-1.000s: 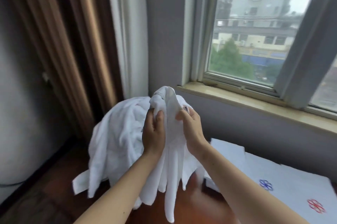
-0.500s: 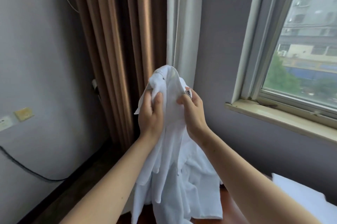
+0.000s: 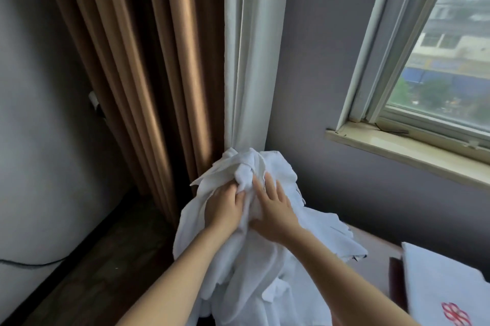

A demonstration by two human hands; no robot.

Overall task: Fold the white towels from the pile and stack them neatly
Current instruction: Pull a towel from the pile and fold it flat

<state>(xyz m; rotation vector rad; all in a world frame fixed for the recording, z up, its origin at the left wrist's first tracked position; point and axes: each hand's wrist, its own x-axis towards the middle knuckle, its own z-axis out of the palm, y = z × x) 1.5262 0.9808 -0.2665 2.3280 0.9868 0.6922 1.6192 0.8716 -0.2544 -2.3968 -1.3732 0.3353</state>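
One white towel (image 3: 277,166) in left hand (image 3: 222,209) fingers (image 3: 232,191), under right hand (image 3: 274,206)

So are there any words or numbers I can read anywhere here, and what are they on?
No words or numbers can be read anywhere.
Folded white towel: only a red flower-like emblem, no letters.
Building fronts beyond the window: yellowish and blue strips that may be signs, too blurred to read.
Crumpled white towel: no print or tag shows.
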